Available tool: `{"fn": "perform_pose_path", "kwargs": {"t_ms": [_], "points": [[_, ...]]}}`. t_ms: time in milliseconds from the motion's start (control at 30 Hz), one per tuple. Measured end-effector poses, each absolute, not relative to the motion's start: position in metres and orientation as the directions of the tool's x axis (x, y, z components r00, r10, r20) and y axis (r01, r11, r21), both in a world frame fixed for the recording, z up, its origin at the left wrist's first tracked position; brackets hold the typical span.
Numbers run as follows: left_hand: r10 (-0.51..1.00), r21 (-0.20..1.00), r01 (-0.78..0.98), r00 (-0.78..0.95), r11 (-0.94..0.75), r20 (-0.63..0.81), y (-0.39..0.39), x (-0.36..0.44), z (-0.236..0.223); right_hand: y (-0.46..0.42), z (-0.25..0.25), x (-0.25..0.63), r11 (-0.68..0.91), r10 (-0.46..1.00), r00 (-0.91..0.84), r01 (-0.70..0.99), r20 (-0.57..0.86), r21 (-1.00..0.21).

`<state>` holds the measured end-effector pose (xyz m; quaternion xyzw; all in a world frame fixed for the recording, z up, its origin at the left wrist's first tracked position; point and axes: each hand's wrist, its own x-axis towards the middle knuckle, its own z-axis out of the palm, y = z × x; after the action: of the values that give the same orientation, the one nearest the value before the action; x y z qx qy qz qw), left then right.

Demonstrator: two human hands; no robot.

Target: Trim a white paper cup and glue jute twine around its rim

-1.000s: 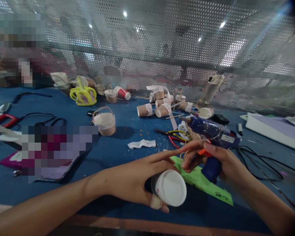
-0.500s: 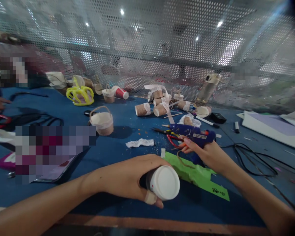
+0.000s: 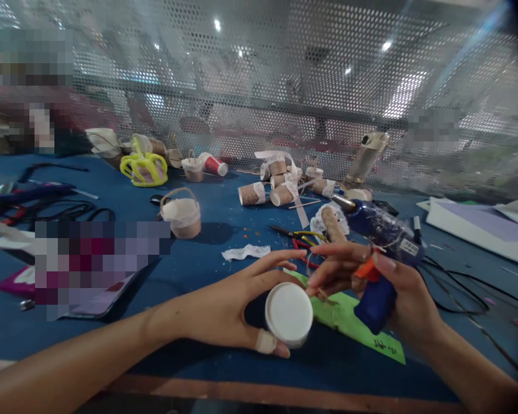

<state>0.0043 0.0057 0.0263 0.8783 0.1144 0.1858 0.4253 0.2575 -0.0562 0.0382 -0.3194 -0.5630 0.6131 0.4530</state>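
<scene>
1. The person's left hand (image 3: 237, 305) curves around the white cup (image 3: 289, 313), clamped between fingers and bandaged thumb; the cup's flat end faces up.
2. The right hand (image 3: 410, 290), right of the cup, is closed on the handle of the blue glue gun (image 3: 377, 227). Some of its fingers stretch towards the left fingertips; whether they touch cannot be told. A brown strand (image 3: 326, 296) curls just right of the cup.
3. A light, steady hold should suit the cup best: its wall would probably dent if squeezed.
4. The nozzle (image 3: 344, 203) points away beyond the cup. It may be hot, so both hands are best clear of it.
5. Right of the cup, green paper (image 3: 371, 330) lies on the blue worktop (image 3: 216, 362). Beyond the cup lie a lace strip (image 3: 246, 252) and pliers (image 3: 300, 234); farther left of it stands a small basket (image 3: 181, 217).
6. Well beyond the cup are wrapped cups (image 3: 251, 194), then a perforated screen (image 3: 250, 86) with bright lights.
</scene>
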Motion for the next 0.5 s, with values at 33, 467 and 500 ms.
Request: {"fn": "perform_pose_path", "kwargs": {"t_ms": [33,467,500], "points": [[0.332,0.789,0.020,0.914,-0.615,0.235,0.006,0.005,0.025,-0.057,0.038,0.255,0.004,0.902,-0.421,-0.222,0.100,-0.975],[0.420,1.000,0.028,0.907,0.002,-0.026,0.002,0.001,0.032,-0.048,0.023,0.256,-0.020,0.970,-0.242,-0.145,0.015,-0.989],[0.445,0.996,0.013,0.894,0.089,-0.052,0.003,0.000,0.032,-0.049,0.021,0.256,0.021,0.975,-0.217,-0.101,0.042,-0.995]]}}
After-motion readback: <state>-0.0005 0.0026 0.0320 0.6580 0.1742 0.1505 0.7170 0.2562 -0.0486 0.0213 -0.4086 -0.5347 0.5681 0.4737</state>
